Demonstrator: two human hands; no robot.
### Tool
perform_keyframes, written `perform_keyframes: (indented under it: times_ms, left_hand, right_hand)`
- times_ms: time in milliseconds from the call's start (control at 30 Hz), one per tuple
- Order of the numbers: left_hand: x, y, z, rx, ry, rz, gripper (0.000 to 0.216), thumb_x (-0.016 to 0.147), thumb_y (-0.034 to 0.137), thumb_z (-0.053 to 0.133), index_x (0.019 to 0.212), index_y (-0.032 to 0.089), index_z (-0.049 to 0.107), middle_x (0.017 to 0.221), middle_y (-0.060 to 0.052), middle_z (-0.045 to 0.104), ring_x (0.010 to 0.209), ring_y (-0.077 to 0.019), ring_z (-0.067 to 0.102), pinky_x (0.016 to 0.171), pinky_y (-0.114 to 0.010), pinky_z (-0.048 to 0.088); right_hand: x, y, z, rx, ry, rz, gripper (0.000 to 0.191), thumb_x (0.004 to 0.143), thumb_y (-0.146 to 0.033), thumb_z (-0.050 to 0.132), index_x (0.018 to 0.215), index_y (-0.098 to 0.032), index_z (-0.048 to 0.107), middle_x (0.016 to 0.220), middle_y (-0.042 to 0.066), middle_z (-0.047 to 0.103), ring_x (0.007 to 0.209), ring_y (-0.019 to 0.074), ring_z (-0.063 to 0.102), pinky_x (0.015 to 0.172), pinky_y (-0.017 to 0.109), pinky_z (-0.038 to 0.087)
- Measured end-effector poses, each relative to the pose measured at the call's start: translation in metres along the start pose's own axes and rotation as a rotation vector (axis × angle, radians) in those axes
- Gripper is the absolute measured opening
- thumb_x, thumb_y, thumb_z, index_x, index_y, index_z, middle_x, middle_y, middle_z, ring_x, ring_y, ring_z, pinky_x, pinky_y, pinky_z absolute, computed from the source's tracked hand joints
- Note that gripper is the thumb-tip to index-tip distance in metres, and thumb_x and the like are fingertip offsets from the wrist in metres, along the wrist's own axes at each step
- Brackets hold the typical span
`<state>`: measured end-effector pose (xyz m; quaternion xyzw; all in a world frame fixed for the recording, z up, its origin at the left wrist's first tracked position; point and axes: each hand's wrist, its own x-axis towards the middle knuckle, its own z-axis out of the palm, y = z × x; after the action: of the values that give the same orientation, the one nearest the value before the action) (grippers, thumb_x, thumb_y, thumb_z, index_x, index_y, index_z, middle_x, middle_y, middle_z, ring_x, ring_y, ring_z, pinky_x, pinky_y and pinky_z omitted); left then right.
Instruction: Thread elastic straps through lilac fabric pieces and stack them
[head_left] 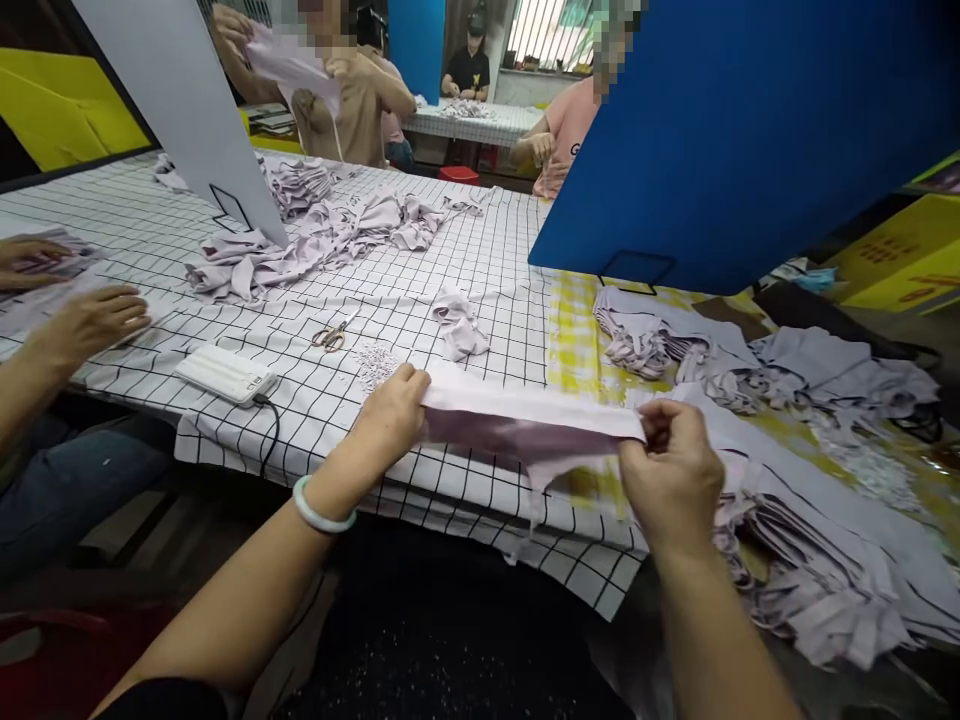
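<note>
My left hand [394, 412] and my right hand [673, 470] each pinch one end of a pale lilac fabric piece [525, 420], stretched flat between them over the near edge of the table with the checked cloth [450, 270]. A pale green bangle [321, 512] sits on my left wrist. A stack of the same lilac pieces [810, 540] lies just right of my right hand. A small crumpled lilac piece [459, 325] rests beyond the stretched one.
Scissors [330, 335], a heap of small trimmings [375, 362] and a white power strip [225, 375] lie left of my hands. A blue board [735, 130] and a grey board [187, 110] stand on the table. Another person's hands [82, 320] work at left; more people sit opposite.
</note>
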<state>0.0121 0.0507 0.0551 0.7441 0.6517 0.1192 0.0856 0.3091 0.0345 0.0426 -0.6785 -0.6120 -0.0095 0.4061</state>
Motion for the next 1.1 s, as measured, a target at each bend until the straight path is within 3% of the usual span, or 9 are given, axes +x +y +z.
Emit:
perform_keyframes:
  times_ms: [167,300,467,600,700,800,900,1000,1100]
  left_hand:
    - [0.007,0.002,0.030,0.107,-0.094,-0.080,0.020,0.090,0.014,0.047,0.106,0.017,0.058,0.111,-0.011,0.058,0.095,-0.0250,0.060,0.069,-0.035,0.047]
    - [0.011,-0.014,0.031,0.091,0.034,-0.170,0.024,0.097,0.021,0.039,0.090,0.018,0.062,0.100,-0.008,0.062,0.085,-0.0212,0.061,0.067,-0.033,0.043]
    - [-0.009,-0.032,0.027,0.091,0.096,-0.279,0.023,0.093,0.017,0.043,0.079,0.018,0.062,0.090,-0.007,0.065,0.083,-0.0204,0.061,0.064,-0.032,0.039]
    - [-0.033,-0.023,0.039,0.087,0.071,-0.224,0.020,0.088,0.020,0.050,0.071,0.019,0.060,0.085,-0.007,0.064,0.084,-0.0221,0.061,0.062,-0.032,0.039]
    - [-0.045,-0.019,0.042,0.077,0.032,-0.164,0.011,0.083,0.017,0.054,0.073,0.019,0.060,0.090,-0.008,0.064,0.089,-0.0241,0.060,0.067,-0.033,0.042]
    - [-0.052,-0.029,0.029,-0.006,-0.088,-0.082,0.003,0.081,0.020,0.060,0.078,0.018,0.061,0.093,-0.008,0.063,0.091,-0.0244,0.058,0.074,-0.034,0.046]
    - [-0.046,-0.044,0.009,-0.144,-0.241,0.074,0.025,0.081,0.041,0.069,0.089,0.018,0.064,0.100,-0.008,0.064,0.096,-0.0257,0.058,0.083,-0.037,0.047]
    - [-0.021,-0.042,0.005,-0.087,-0.165,0.042,0.041,0.087,0.055,0.060,0.103,0.017,0.064,0.110,-0.011,0.064,0.106,-0.0310,0.055,0.091,-0.045,0.044]
    - [0.012,-0.027,0.020,0.049,-0.106,-0.036,0.036,0.087,0.046,0.062,0.103,0.014,0.063,0.116,-0.016,0.062,0.115,-0.0372,0.050,0.096,-0.053,0.039]
  right_hand:
    - [-0.026,0.018,0.051,-0.071,-0.223,-0.061,0.029,0.073,-0.020,0.047,0.100,-0.021,0.056,0.090,0.006,0.064,0.077,0.0212,0.058,0.066,0.031,0.040]
    - [-0.025,0.024,0.068,-0.165,-0.251,0.042,0.034,0.074,-0.024,0.049,0.107,-0.021,0.054,0.094,0.005,0.063,0.082,0.0225,0.058,0.064,0.031,0.036]
    - [-0.005,0.015,0.048,-0.135,-0.170,0.053,0.035,0.073,-0.023,0.048,0.108,-0.022,0.055,0.089,0.004,0.063,0.075,0.0213,0.059,0.064,0.031,0.038]
    - [-0.012,0.025,0.024,-0.180,-0.133,-0.047,0.032,0.076,-0.027,0.050,0.107,-0.021,0.056,0.091,0.006,0.064,0.078,0.0239,0.061,0.070,0.034,0.044]
    - [-0.035,0.048,0.015,-0.245,-0.267,-0.124,0.029,0.079,-0.027,0.047,0.106,-0.020,0.056,0.095,0.009,0.065,0.084,0.0270,0.064,0.072,0.038,0.048]
    - [-0.058,0.068,0.004,-0.227,-0.442,-0.181,0.036,0.081,-0.025,0.043,0.115,-0.019,0.055,0.106,0.013,0.065,0.098,0.0297,0.064,0.084,0.043,0.051]
    - [-0.060,0.071,-0.014,-0.120,-0.654,-0.232,0.043,0.085,-0.034,0.049,0.126,-0.022,0.055,0.124,0.013,0.062,0.117,0.0320,0.059,0.099,0.048,0.047]
    - [-0.042,0.057,-0.022,0.016,-0.780,-0.083,0.048,0.084,-0.051,0.058,0.125,-0.027,0.058,0.131,0.010,0.061,0.114,0.0301,0.061,0.094,0.044,0.051]
    - [-0.022,0.046,-0.002,0.066,-0.593,0.169,0.044,0.086,-0.053,0.053,0.113,-0.021,0.062,0.112,0.012,0.066,0.092,0.0253,0.065,0.083,0.041,0.053]
